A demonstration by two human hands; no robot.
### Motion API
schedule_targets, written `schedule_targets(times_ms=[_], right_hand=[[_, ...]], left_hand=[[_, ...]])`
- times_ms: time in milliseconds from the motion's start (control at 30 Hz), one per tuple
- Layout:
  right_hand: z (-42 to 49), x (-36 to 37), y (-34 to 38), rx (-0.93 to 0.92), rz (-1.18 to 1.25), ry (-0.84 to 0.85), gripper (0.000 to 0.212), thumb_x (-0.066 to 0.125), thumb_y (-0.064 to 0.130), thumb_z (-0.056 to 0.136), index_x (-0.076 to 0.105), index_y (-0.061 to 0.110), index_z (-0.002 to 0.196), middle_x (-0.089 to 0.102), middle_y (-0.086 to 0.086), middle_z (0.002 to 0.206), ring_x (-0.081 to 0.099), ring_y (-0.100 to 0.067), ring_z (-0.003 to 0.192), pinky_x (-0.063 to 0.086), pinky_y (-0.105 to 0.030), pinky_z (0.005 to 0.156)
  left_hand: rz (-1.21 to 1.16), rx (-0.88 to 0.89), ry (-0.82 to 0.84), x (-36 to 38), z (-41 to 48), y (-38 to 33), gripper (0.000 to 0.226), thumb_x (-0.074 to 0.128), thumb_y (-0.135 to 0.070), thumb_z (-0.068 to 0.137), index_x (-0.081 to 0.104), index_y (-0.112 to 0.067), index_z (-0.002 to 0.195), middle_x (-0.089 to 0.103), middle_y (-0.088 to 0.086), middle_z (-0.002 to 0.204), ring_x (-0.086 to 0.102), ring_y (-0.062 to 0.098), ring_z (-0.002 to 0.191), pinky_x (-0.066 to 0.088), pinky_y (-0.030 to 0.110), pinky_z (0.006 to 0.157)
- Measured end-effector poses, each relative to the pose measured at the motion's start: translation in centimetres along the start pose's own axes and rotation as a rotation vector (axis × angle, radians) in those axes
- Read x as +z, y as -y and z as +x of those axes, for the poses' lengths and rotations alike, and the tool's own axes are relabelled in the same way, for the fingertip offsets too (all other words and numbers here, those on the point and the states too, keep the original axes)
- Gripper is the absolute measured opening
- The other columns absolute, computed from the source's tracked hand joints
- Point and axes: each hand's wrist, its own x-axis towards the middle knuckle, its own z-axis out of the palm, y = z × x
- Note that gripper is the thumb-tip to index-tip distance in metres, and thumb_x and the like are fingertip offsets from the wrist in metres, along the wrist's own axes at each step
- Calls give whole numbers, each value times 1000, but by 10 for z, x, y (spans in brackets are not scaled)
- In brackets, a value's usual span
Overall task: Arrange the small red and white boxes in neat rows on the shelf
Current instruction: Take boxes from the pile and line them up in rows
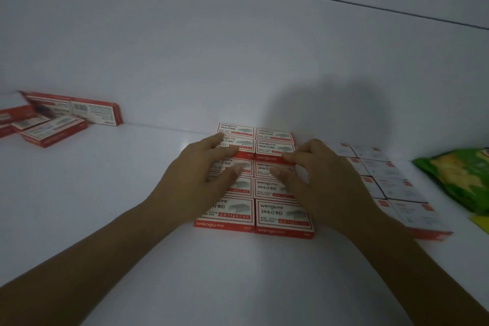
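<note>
Best, with the left hand (195, 180) and right hand (325, 182) spread flat on the two-column red and white boxes (280, 214) left of the green packet (455, 174), gripping nothing, to press both columns inward evenly, closing gaps without skewing rows.

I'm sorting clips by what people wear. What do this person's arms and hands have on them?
Nothing worn that shows. The left hand and right hand are bare: no gloves, and no rings visible in the dim light. The left forearm and right forearm are bare too, with no sleeve, watch or bracelet anywhere up to the frame's lower edge.
</note>
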Motion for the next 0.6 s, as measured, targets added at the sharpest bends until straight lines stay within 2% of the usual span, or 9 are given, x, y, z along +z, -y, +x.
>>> schedule_targets(times_ms=[133,233,333,433,600], right_hand=[[3,2,-1,-8,22,-17,51,43,56,88,53,24,127,47,3,114,50,-12,100,45,-31,90],[2,4,-3,0,115,-26,49,48,50,89,53,22,128,45,2,114,49,-10,96,46,-28,87],[3,8,-3,-2,101,-52,44,49,48,90,55,20,124,46,1,113,49,-10,94,48,-32,88],[4,12,1,-5,-23,-97,37,47,46,91,58,19,114,49,0,109,53,-13,91,49,-31,84],[7,6,13,20,-189,-143,33,44,41,92,60,13,99,53,-2,94,55,-17,80,48,-33,78]], left_hand=[[10,-8,27,-1,0,-1,55,40,-58,86,46,-31,133,30,-7,150,34,12,134,31,35,108],[-40,6,1,-4,-2,-2,45,48,-46,89,50,-26,130,37,-7,145,42,12,127,37,36,105],[-97,11,-19,-6,-2,-4,37,53,-36,90,53,-22,124,50,-7,130,52,10,112,44,37,98],[-74,-4,-33,-5,-1,-3,44,59,-35,87,52,-16,126,51,-2,131,54,14,110,44,33,96],[-24,4,-56,-3,1,-4,42,61,-33,86,53,-13,122,52,4,128,51,15,110,37,23,91]])
